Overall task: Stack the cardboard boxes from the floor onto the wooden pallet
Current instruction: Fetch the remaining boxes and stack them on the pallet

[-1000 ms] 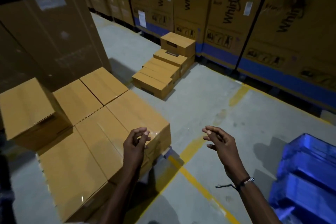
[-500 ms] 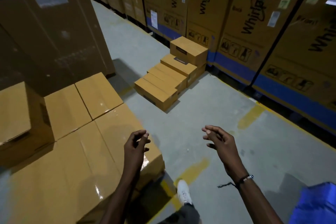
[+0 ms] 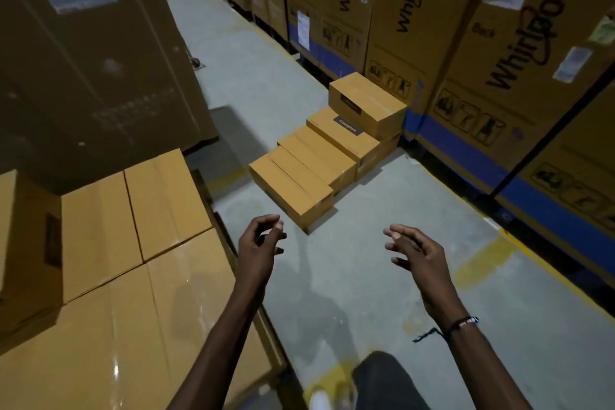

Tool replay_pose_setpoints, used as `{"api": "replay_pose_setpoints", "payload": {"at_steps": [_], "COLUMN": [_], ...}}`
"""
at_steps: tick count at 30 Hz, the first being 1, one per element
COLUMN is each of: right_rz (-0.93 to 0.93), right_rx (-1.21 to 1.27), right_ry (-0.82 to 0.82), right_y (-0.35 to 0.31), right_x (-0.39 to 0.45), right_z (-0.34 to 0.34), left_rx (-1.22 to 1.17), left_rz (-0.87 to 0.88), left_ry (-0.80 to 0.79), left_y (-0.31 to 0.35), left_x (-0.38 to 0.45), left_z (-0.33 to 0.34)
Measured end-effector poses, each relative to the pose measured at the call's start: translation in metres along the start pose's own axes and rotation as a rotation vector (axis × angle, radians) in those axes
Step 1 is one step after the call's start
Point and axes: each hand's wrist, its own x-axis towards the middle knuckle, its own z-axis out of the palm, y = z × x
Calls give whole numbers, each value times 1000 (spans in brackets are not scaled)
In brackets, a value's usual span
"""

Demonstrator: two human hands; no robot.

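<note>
1. I see two hands held out in front of me, above the grey floor (image 3: 382, 276).
2. My left hand (image 3: 258, 250) has loosely curled fingers and holds nothing. It hangs just beside the edge of the stacked boxes (image 3: 133, 276) on my left.
3. My right hand (image 3: 419, 256) has its fingers spread and a little bent. It holds nothing too. A bracelet (image 3: 462, 323) sits on that wrist.
4. Ahead of my hands, a small pile of boxes (image 3: 319, 156) rests on the floor. I count four low boxes side by side, like steps, and one more box (image 3: 366, 103) on top at the far end. There may be another under that one, but I cannot tell.
5. On my left, the stacked boxes show four flat tops packed close together. One more box (image 3: 26, 243) stands on top at the far left edge.
6. The pallet itself is hard to see; only a dark strip shows under the right edge of the left stack.
7. Big tall cartons (image 3: 499, 43) line the right wall. I count at least four with large writing.
8. One more big dark carton (image 3: 93, 60) stands behind the left stack.
9. One shoe (image 3: 321, 401) and one trouser leg (image 3: 386, 379) show at the bottom.
</note>
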Motion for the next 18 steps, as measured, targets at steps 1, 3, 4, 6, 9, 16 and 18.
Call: {"api": "replay_pose_setpoints", "payload": {"at_steps": [1,3,4,6,9,16,18], "right_rz": [7,10,11,14,14,90,114], "right_rx": [-3,-6,-11,-23,-39,-157,-189], "right_ry": [-15,-53,-75,-125,-226,-467,-520], "right_y": [-2,-6,-9,-15,-26,-65,-72], "right_x": [24,75,102,155,234,380,414], "right_z": [1,3,4,7,14,39,51], "left_rx": [8,27,35,45,51,40,38], "left_rz": [-5,-2,-5,-13,-23,-85,-112], "left_ry": [18,57,82,134,216,435,471], "left_y": [0,-1,-3,-7,-7,9,13], "left_x": [15,46,62,93,138,215,231], "left_z": [7,23,31,48,75,126,133]}}
